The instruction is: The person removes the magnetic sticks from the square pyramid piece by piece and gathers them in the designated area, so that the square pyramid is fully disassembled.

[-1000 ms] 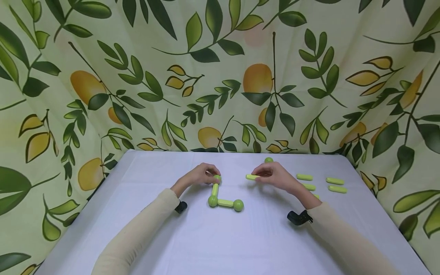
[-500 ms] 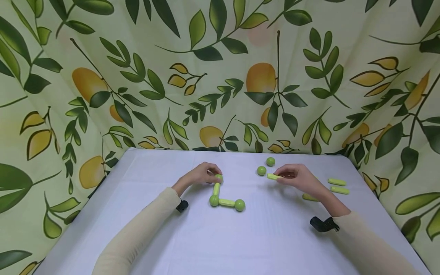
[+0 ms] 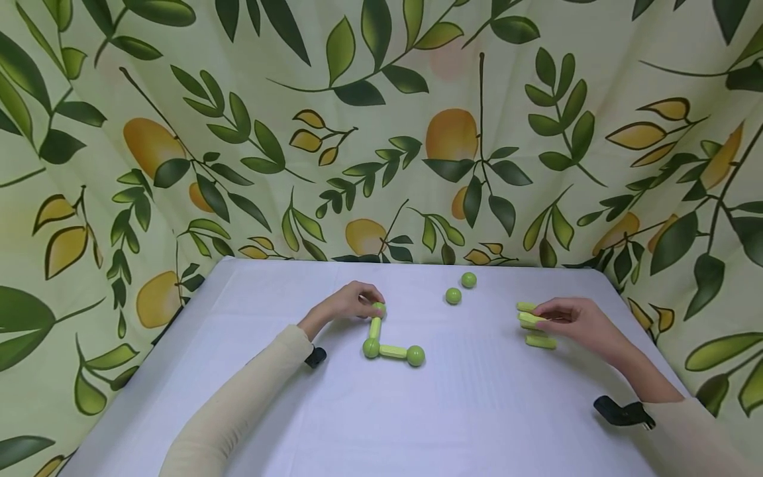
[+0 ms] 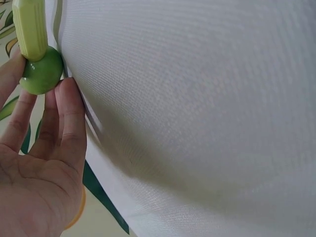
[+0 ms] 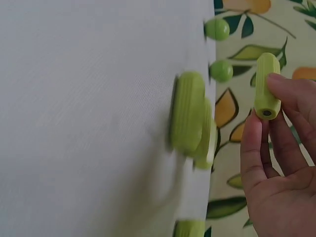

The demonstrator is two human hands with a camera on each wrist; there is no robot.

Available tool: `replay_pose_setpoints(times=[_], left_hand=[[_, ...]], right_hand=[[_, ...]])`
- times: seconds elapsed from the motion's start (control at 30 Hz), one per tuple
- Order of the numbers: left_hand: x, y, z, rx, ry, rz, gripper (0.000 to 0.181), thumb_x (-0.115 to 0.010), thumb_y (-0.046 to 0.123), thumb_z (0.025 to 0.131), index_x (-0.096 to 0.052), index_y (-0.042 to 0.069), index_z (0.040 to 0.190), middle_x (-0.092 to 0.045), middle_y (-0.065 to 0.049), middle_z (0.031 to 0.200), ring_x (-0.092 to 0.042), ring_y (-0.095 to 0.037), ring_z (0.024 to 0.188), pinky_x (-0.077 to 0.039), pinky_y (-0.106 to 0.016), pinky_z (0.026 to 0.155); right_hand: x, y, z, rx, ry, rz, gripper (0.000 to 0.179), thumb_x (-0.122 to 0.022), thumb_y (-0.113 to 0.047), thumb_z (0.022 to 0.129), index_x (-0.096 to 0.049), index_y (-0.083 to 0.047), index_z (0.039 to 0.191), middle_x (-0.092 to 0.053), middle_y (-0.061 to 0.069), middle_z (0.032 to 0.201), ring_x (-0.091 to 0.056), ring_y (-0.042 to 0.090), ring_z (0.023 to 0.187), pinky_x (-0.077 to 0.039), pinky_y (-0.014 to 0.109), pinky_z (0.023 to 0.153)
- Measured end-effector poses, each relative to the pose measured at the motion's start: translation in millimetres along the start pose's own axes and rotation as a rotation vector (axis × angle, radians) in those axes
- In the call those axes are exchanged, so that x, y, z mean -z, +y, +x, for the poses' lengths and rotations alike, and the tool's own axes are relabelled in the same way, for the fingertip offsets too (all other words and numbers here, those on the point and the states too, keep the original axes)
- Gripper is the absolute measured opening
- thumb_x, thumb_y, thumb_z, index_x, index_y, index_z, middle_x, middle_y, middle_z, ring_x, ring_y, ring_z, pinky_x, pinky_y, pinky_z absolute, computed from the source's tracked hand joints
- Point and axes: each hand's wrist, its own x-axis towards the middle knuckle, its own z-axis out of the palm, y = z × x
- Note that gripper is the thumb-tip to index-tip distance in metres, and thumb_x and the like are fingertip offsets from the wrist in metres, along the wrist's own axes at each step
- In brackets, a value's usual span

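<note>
At the table's middle stands an L-shaped build of green balls and light green ribbed rods, with a corner ball [image 3: 371, 348], an upright rod [image 3: 375, 328], a sideways rod [image 3: 393, 352] and an end ball [image 3: 415, 356]. My left hand [image 3: 352, 302] pinches the far ball [image 4: 43, 71], which touches the end of its rod [image 4: 30, 29]. Over to the right, my right hand [image 3: 581, 326] pinches a loose magnetic rod [image 5: 267, 84] between thumb and fingers; a dark round dot shows on its end. It is held above the table, among other rods.
Two loose green balls, a nearer one [image 3: 453, 295] and a farther one [image 3: 469, 279], lie toward the back edge. Near the right hand lie a back rod [image 3: 526, 306] and a front rod [image 3: 540, 342]. A leaf-patterned curtain [image 3: 381, 132] hangs behind the white table [image 3: 381, 424].
My right hand has carried its rod rightward from near the middle to the other rods, uncovering the two loose balls. The left hand stays on its ball.
</note>
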Motion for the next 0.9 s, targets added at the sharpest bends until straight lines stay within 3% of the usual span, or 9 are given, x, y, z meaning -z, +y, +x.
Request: replay_pose_setpoints(times=[0.2,0.4,0.6,0.9], left_hand=[[0.6,-0.7,0.5,-0.01,-0.005,0.014,0.021,-0.078,0.011,0.091,-0.072,0.003,0.109,-0.067,-0.004,0.104,-0.063,-0.018,0.091,-0.056,-0.028,0.072],[0.3,2.1,-0.1,-0.008,-0.004,0.02,0.021,-0.078,0.011,0.092,-0.072,0.002,0.109,-0.067,-0.004,0.104,-0.063,-0.018,0.092,-0.056,-0.028,0.072],[0.9,3.4,-2.5,-0.004,0.002,0.01,0.021,-0.078,0.011,0.092,-0.072,0.002,0.109,-0.068,-0.004,0.103,-0.065,-0.018,0.091,-0.056,-0.028,0.07],[0.2,3.2,-1.0,-0.01,0.003,0.026,0.021,-0.079,0.011,0.091,-0.072,0.002,0.109,-0.068,-0.003,0.101,-0.064,-0.017,0.09,-0.055,-0.027,0.07]], right_hand=[[24,23,-24.6,0.028,0.046,-0.021,0.021,-0.079,-0.007,0.089,-0.075,-0.001,0.109,-0.072,0.007,0.107,-0.066,0.004,0.093,-0.053,0.016,0.076],[42,44,-43.6,0.052,0.037,-0.013,0.019,-0.079,0.005,0.085,-0.075,0.002,0.104,-0.072,-0.002,0.105,-0.066,0.001,0.092,-0.053,0.015,0.074],[48,50,-52.3,0.003,-0.005,-0.051,0.017,-0.08,0.004,0.084,-0.076,0.001,0.1,-0.072,-0.007,0.104,-0.065,0.001,0.089,-0.053,0.016,0.071],[50,56,-58.0,-0.064,-0.011,-0.158,0.02,-0.084,-0.002,0.081,-0.077,-0.002,0.1,-0.071,0.001,0.102,-0.062,0.0,0.087,-0.053,0.019,0.069]])
